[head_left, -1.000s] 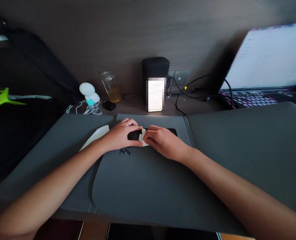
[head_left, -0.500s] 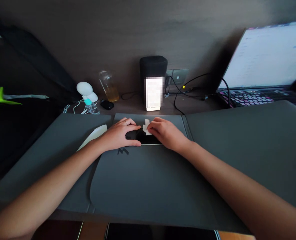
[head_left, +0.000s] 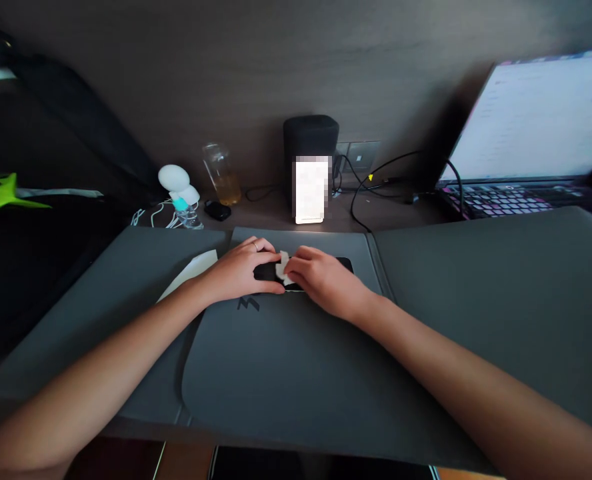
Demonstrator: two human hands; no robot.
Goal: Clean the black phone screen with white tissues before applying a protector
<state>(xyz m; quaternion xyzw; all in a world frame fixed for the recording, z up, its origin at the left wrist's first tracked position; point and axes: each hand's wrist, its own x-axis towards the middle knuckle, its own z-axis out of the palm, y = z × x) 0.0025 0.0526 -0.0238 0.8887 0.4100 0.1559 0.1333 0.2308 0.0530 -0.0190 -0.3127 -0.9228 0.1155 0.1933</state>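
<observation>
A smartphone with a dark, glossy screen lies flat and sideways on a grey desk mat. My left hand grips its left end, thumb along the near edge and fingers along the far edge. A ring shows on one of its fingers. Pinched in my right hand is a crumpled white tissue, which touches the screen close to my left fingertips. My right hand covers the middle of the phone. Partly beneath my left wrist, a sheet of white paper lies on the mat.
Along the back stand a black speaker-like box with a bright label, a bottle of amber liquid, a black mouse-like object and a small white device. Cables run right toward an open laptop.
My right hand has moved the tissue slightly left and nearer to me across the phone's screen, uncovering the phone's right end. My left hand keeps its hold.
</observation>
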